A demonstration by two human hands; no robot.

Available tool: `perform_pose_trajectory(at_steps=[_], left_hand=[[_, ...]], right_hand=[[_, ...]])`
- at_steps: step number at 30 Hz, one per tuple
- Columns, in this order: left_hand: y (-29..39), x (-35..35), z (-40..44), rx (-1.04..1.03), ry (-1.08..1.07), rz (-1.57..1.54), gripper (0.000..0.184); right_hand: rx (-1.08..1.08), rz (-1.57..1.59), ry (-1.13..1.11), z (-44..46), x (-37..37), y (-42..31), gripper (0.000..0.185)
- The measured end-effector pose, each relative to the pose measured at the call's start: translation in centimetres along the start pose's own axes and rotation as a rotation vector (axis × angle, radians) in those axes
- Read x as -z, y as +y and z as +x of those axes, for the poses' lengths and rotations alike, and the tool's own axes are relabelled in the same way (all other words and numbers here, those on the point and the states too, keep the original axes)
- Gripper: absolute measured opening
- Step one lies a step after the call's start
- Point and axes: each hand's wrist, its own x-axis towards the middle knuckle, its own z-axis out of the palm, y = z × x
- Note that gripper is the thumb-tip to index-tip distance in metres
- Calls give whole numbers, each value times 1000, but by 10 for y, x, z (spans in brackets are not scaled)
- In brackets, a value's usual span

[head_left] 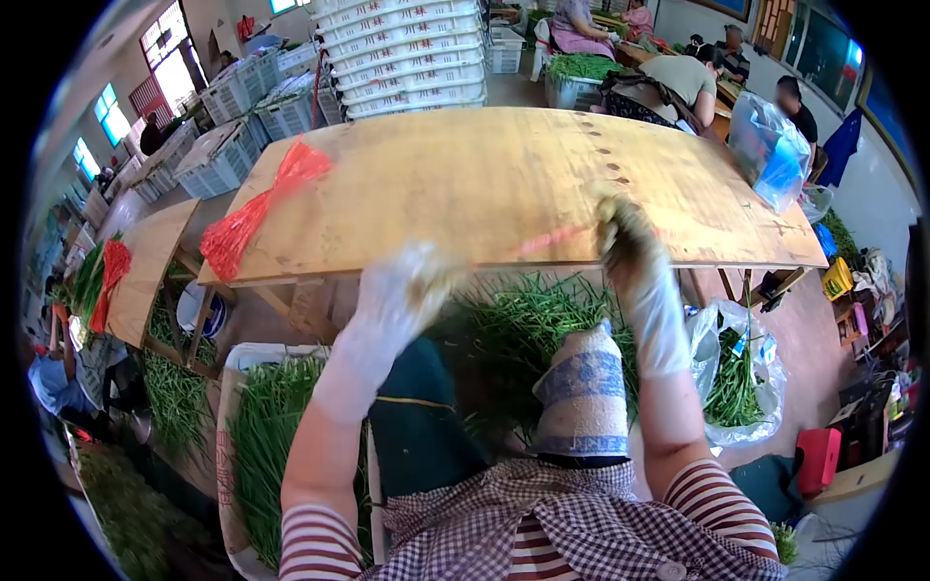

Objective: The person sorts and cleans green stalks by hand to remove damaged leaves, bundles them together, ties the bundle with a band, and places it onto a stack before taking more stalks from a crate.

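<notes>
My left hand [412,286], in a white glove stained at the fingers, is raised at the table's near edge and blurred by motion. My right hand [625,247], also gloved and dirtier, is closed in a fist a little further out. A thin red plastic strip [547,240] runs between the two hands, smeared by movement; my fingers look closed round its ends. On the wooden table [465,174], to the left, lies a bunch of red plastic strips [252,213] pinched in at its middle. Long green stalks [533,315] lie below my hands, partly hidden by them.
A white crate [228,426] of green stalks stands at my left knee. At the right is a clear bag [765,387] with greens. Stacked white crates [402,58] rise behind the table. A plastic bag [770,145] sits on its right corner. Other people work further back.
</notes>
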Motion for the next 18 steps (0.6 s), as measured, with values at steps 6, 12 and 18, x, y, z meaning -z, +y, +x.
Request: perform_pose_trajectory(at_steps=[6,12,18], left_hand=[[-29,-108,82,56,-181,144,18],[-8,-91,55,190,-91,57,35],[31,-26,-132,557,52,25,40]], right_hand=[[444,-1002,786,44,105,-97,61],[976,-1865,73,26,34,-41,48],[428,-1349,-317,1,-9,89,41]])
